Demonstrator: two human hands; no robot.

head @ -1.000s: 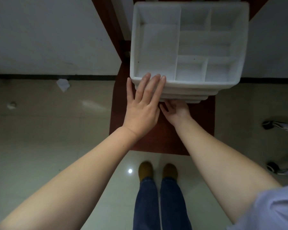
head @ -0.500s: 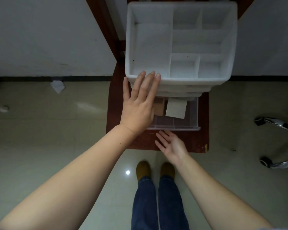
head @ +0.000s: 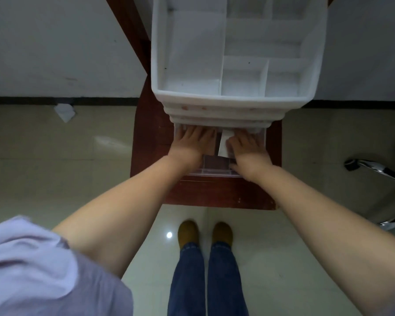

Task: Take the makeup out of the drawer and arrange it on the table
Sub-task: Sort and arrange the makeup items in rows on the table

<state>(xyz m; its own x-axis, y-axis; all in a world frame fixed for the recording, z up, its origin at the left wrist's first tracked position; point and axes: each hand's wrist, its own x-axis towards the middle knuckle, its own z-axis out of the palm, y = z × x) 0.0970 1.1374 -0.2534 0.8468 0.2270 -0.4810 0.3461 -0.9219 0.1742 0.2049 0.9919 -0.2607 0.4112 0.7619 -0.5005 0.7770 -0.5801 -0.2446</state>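
Observation:
A white organizer [head: 235,103] with several empty top compartments stands on a dark red table [head: 148,160]. Its clear bottom drawer [head: 214,173] is pulled out toward me. Both my hands reach into it, palms down. My left hand [head: 192,144] covers the drawer's left part, and its fingertips are hidden under the organizer. My right hand [head: 249,150] lies in the right part, its thumb side touching a white box [head: 224,144] that stands between the hands. Whether either hand grips anything is hidden.
The table's front edge [head: 217,205] is close to my feet [head: 205,233] on the glossy tiled floor. Crumpled paper [head: 64,111] lies by the wall at left. Chrome chair legs [head: 379,172] stand at right.
The drawer was pulled out by my right hand. My left hand left the organizer's top rim and both hands went down into the open drawer.

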